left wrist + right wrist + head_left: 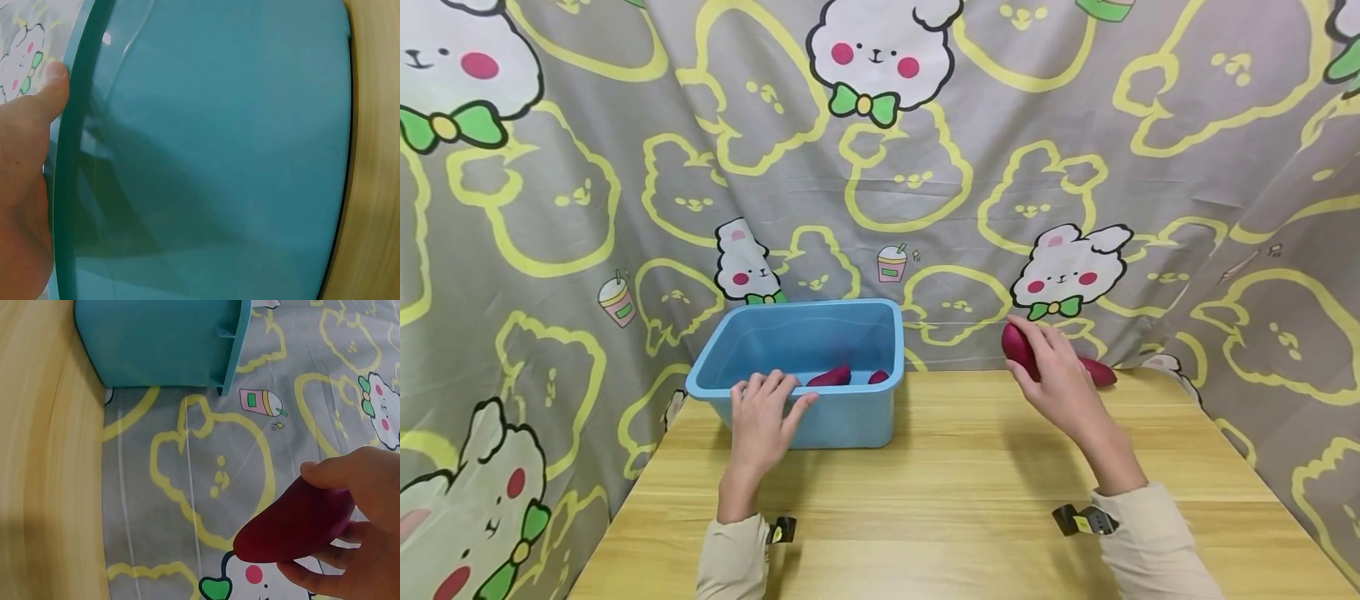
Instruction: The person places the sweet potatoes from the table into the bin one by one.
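A blue plastic bin (850,417) stands at the left of the table. My left hand (763,421) grips its near rim, fingers bent over the edge; the left wrist view shows the thumb (56,87) at that rim. My right hand (1060,383) holds a dark red sweet potato (1019,350) above the table, right of the bin. In the right wrist view, thumb and fingers clasp one end of this sweet potato (294,525). Another sweet potato (1101,372) lies behind the right hand, partly hidden. Inside the bin are a sweet potato (831,377) and a dark red piece (878,377), both partly hidden.
The wooden table (955,500) reaches back to a grey curtain (940,242) printed with yellow outlines and white cartoon animals. More curtain hangs along the left and right sides. A small black device (782,530) is worn at the left wrist, another (1084,520) at the right.
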The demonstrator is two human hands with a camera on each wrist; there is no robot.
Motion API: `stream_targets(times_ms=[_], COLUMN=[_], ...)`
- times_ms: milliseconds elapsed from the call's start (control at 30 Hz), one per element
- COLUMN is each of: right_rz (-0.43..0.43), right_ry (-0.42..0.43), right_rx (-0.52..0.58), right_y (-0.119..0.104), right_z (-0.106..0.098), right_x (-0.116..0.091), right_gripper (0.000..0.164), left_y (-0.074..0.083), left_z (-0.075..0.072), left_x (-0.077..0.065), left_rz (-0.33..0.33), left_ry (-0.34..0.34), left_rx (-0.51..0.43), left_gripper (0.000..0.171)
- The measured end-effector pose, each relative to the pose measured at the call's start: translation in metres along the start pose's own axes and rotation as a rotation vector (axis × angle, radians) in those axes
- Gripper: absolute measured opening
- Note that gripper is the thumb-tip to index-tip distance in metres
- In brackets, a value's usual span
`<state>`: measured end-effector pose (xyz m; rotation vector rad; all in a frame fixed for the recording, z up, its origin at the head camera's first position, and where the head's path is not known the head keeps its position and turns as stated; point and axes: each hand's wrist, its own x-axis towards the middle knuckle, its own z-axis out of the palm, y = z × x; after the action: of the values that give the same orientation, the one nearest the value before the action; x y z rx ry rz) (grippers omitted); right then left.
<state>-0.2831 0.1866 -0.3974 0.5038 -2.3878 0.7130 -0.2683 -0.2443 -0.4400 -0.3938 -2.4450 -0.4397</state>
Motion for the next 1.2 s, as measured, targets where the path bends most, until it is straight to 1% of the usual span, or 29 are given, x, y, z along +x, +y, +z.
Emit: stream_targets(times_ms=[400, 700, 933, 1200], right_rz=[-0.051, -0.106, -0.126, -0.158], right_ry=[-0.005, -0.020, -0.016, -0.028], right_rx=[0.017, 0.049, 0.040, 0.092], right_y=[-0.015, -0.029, -0.039, -0.053], right_z=[0.009, 0.018, 0.022, 0.029], right_x=[0.015, 0.024, 0.030, 0.041], right_gripper=[0.064, 0.063, 0.063, 0.065], left_y=[-0.002, -0.002, -0.001, -0.002], left_z=[0.001, 0.001, 0.000, 0.001], left_x=[-0.001, 0.000, 0.001, 0.001], left_rz=[0.006, 0.004, 0.002, 0.005], left_ry=[0.012, 0.005, -0.004, 0.005], left_rx=[0.003, -0.001, -0.002, -0.002], left_gripper=[0.037, 0.038, 0.038, 0.037])
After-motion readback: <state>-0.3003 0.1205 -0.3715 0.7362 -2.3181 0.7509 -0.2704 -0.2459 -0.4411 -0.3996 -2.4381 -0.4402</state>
